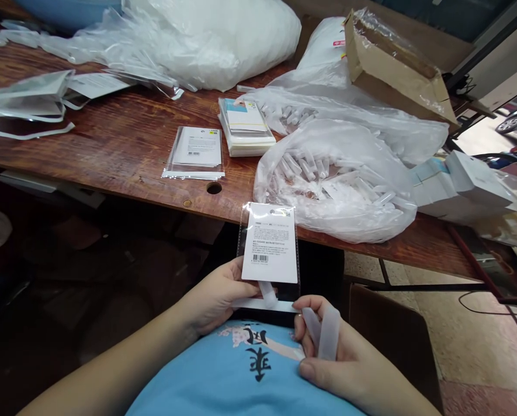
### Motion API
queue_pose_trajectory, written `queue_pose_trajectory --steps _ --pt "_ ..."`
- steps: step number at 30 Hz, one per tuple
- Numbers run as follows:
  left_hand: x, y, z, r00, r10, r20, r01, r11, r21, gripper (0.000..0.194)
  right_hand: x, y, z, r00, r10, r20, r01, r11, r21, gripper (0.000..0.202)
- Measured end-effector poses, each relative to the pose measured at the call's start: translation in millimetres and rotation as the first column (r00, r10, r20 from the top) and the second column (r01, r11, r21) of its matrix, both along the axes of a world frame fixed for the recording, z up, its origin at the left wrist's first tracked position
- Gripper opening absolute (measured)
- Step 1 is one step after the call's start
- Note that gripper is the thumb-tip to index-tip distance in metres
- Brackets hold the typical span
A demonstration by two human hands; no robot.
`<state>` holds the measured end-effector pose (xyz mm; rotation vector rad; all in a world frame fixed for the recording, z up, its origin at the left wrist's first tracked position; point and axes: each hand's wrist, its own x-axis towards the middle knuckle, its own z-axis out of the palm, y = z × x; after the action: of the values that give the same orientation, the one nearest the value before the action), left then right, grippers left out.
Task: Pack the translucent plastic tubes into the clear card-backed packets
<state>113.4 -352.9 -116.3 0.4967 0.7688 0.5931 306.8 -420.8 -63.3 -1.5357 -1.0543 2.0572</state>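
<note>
Above my lap is a clear plastic sleeve [270, 290] with a white printed card [269, 245] in it, barcode side up. My left hand [224, 292] pinches the sleeve's lower left side. A small translucent tube [268, 293] lies at the sleeve's mouth, just below the card. My right hand [323, 346] is at the lower right corner, its fingers curled round two frosted translucent pieces [329, 333], with the index fingertip at the sleeve's white edge strip.
On the wooden table [124, 138] lie a stack of sleeved cards [198, 147], a thicker pack [247, 130], an open bag of small tubes [340, 185], a large white bag [224, 40], empty sleeves [28, 98], a cardboard box [397, 75] and white boxes [479, 182].
</note>
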Motion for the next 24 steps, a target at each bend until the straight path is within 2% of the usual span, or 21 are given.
queue_pose_trajectory --steps 3,5,6,8,11,13,15,18,24 --pt "0.6 1.1 0.5 1.0 0.002 -0.002 -0.002 1.0 0.014 0.036 11.6 -10.8 -2.8 0.993 0.116 0.009 -0.117 0.992 0.038 0.058" --pt "1.1 1.9 1.8 1.0 0.025 0.0 -0.025 1.0 -0.016 0.038 17.9 -15.3 -4.5 0.992 0.128 -0.015 -0.128 0.991 0.034 0.062" --pt "1.4 2.3 2.7 0.999 0.04 0.011 -0.04 0.998 -0.045 0.04 19.3 -16.4 -5.2 0.995 0.086 -0.042 -0.085 0.996 0.019 0.063" --pt "2.3 2.7 4.9 0.998 0.057 0.037 -0.053 0.994 -0.099 0.042 18.2 -15.9 -5.8 0.987 -0.101 -0.125 0.098 0.995 -0.028 0.063" --pt "5.8 3.0 8.7 0.999 0.04 0.034 -0.035 0.992 -0.121 0.04 10.0 -9.0 -2.9 0.871 -0.433 -0.232 0.413 0.901 -0.132 0.053" --pt "9.5 3.7 11.8 1.0 0.019 0.004 -0.019 0.993 -0.119 0.035 5.2 -2.1 0.2 0.794 -0.546 -0.269 0.509 0.838 -0.198 0.038" --pt "13.1 5.0 15.1 1.0 -0.003 -0.01 0.002 0.992 -0.125 0.031 3.0 4.4 2.0 0.741 -0.6 -0.3 0.54 0.799 -0.263 0.025" --pt "16.3 7.7 20.1 0.999 -0.036 0.006 0.036 0.991 -0.132 0.03 2.8 11.1 0.5 0.689 -0.644 -0.333 0.547 0.763 -0.343 0.024" --pt "14.3 9.6 24.8 0.999 -0.049 0.018 0.051 0.993 -0.108 0.034 -2.0 12.8 -1.2 0.693 -0.625 -0.36 0.48 0.772 -0.415 0.027"
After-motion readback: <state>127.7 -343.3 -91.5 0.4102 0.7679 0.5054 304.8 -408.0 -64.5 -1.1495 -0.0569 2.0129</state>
